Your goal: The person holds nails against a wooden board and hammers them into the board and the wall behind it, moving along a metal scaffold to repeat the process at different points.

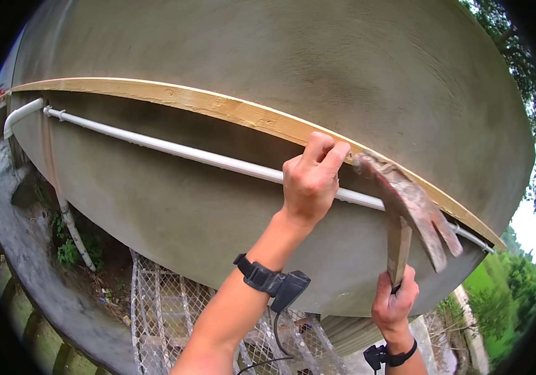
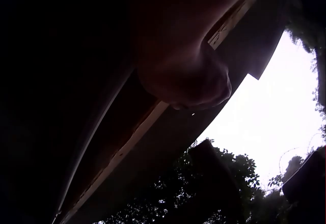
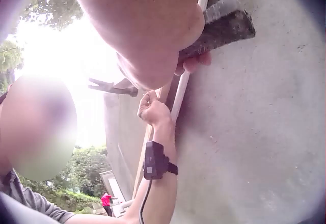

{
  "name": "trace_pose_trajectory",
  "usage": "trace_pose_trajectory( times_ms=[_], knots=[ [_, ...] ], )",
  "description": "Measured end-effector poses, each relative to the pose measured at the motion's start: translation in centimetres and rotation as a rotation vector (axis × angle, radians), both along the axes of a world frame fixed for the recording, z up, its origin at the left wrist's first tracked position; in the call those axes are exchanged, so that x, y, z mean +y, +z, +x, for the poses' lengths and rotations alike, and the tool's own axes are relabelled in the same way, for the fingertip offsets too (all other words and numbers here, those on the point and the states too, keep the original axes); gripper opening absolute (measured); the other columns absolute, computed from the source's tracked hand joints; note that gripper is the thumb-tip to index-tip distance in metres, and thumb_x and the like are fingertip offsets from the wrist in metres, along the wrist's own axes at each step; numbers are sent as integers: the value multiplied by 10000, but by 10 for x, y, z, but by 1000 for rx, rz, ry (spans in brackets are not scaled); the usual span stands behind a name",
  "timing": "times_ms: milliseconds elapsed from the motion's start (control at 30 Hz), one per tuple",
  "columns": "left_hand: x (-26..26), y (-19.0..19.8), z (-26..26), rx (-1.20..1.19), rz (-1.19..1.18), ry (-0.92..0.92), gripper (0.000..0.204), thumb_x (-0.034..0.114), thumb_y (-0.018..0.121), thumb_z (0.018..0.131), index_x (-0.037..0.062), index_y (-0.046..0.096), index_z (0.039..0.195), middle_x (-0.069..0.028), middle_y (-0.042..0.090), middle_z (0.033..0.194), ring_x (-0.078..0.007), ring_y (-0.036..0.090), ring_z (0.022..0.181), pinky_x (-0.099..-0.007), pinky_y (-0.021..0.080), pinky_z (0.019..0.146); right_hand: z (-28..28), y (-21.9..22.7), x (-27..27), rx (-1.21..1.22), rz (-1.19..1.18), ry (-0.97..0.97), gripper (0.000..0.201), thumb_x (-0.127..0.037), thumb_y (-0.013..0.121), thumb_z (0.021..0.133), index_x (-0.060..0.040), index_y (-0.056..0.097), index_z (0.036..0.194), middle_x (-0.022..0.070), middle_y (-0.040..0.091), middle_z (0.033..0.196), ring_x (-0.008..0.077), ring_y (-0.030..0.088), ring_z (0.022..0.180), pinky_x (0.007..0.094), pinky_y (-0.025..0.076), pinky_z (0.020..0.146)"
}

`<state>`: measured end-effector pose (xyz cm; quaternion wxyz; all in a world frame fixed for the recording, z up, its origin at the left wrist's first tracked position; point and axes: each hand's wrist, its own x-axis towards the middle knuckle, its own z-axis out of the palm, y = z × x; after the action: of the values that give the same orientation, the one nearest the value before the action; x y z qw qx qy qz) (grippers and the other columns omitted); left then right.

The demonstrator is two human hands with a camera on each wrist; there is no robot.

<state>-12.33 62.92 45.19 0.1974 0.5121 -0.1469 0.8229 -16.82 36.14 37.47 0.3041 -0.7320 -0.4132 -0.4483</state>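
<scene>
My left hand is at the pale wooden strip, its fingers curled and pinching a small thing that looks like a nail; the fingertips are partly hidden. In the left wrist view the same hand is dark against the strip. My right hand grips the wooden handle of a claw hammer, whose worn head is just right of the left fingers, over the strip. The right wrist view shows the handle's butt sticking out of the right hand, with the hammer head near the left hand.
A white pipe runs below the strip along a grey plastered wall. Beneath are metal mesh scaffold boards and a lower concrete ledge. A person in red stands in the distance. Trees are at the right.
</scene>
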Motion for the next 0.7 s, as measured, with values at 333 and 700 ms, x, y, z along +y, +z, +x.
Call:
trace_pose_trajectory(
  times_ms=[333,700],
  knots=[
    [1,0,1,3,5,2,357,-152,707,700,44,718,998,-58,576,867,-182,618,610,-326,502,489,20,-15,-12,-318,-17,-159,237,-184,615,1045,48,570,1062,103,561,690,230,543,551,354,435,539],
    [2,-2,1,25,6,-8,332,-156,707,721,16,715,1005,-56,571,888,-138,603,571,-293,492,480,26,-16,-1,-64,169,85,279,-220,616,1053,48,553,1005,56,561,722,176,543,589,332,438,546]
  ],
)
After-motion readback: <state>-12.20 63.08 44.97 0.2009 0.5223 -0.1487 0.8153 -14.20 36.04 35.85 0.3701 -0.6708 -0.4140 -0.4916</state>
